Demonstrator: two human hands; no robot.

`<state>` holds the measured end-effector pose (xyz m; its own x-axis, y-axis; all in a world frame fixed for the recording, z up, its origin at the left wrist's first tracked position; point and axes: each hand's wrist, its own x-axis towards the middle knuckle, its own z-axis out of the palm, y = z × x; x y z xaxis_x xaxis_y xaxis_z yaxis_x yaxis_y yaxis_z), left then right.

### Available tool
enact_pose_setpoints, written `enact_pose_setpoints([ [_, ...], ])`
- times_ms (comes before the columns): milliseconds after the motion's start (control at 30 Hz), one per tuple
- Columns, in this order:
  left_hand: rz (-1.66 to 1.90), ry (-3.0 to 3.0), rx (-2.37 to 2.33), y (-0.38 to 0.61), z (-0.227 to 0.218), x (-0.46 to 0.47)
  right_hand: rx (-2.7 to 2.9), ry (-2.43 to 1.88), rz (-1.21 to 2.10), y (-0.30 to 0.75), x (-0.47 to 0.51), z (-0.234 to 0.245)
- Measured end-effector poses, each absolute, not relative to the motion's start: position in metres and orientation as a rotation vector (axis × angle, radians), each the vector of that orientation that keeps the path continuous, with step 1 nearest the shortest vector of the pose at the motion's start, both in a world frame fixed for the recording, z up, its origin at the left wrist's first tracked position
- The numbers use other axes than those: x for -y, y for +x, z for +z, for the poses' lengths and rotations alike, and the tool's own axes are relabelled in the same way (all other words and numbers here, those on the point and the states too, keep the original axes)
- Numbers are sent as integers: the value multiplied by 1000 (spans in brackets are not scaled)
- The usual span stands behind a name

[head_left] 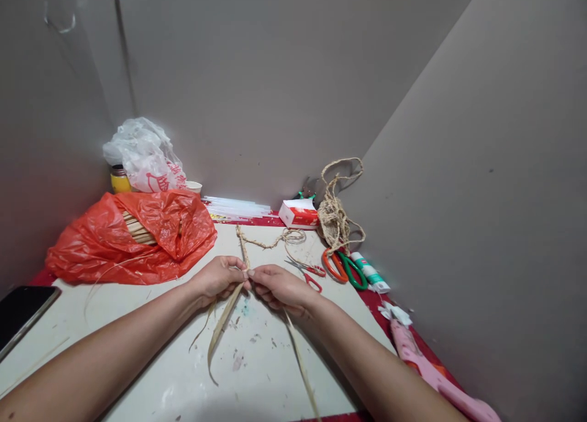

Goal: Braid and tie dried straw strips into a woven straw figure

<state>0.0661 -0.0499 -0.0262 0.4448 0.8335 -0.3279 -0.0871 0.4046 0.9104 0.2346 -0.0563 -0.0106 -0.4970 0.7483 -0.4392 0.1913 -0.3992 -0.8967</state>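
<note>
My left hand [222, 279] and my right hand [279, 287] meet at the lower end of a braided straw cord [243, 249], fingertips pinched close together around it. From the pinch the finished braid runs away from me, bends at its far end and trails right across the white board. A wide, flat straw strand [223, 324] hangs toward me below my left hand, with a thinner one beside it. Another long straw strand [298, 355] comes out under my right hand and reaches the near edge. Small red-handled scissors [313, 278] lie just right of my right hand.
A red plastic bag [92, 244] of straw lies at left, near a phone [27, 315]. Along the back are clear sticks [236, 208] and a small red-white box [298, 214]. Coiled straw rope [334, 220], larger scissors [337, 266] and a pink tool [435, 373] line the right.
</note>
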Motion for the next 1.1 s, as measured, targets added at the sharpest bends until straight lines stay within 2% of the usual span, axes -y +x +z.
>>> enact_pose_setpoints([
  [167,697,1049,-926,67,-28,50,1574,-1361,1906,237,50,-12],
  [367,806,1309,-986,69,-30,51,1358,-1314,2008,230,51,-15],
  [500,735,1513,-1088,64,-24,48,1281,-1378,1830,221,57,-19],
  [633,574,1463,-1073,58,-13,49,1282,-1465,1693,215,60,-21],
  [867,565,1290,-1116,73,-13,68,1154,-1300,1916,218,63,-15],
  [1100,589,1457,-1163,81,-16,81,1242,-1260,1876,218,65,-18],
])
